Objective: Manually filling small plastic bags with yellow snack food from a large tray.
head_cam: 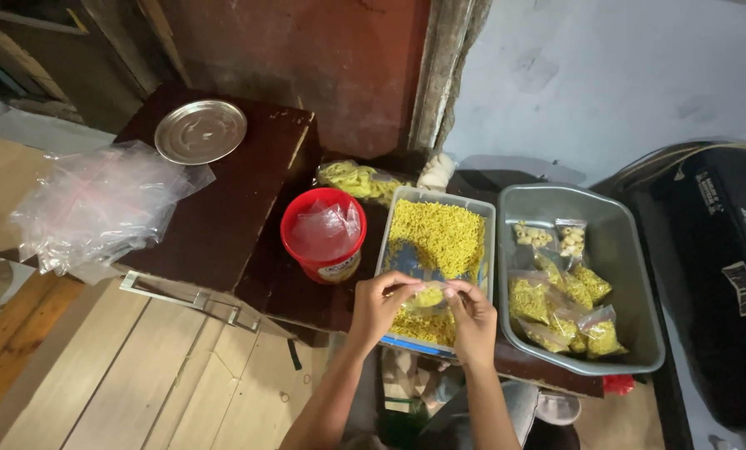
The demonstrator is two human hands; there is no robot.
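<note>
Over the tray (488,218), both hands' fingers (413,288) pinch a small clear yellow-filled bag (429,295).

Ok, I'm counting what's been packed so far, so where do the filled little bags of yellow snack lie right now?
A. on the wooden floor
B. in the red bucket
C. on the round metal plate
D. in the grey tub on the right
D: the filled small bags lie in a heap inside the grey tub, to the right of the tray of loose yellow snack; the red bucket holds only clear plastic.
</note>
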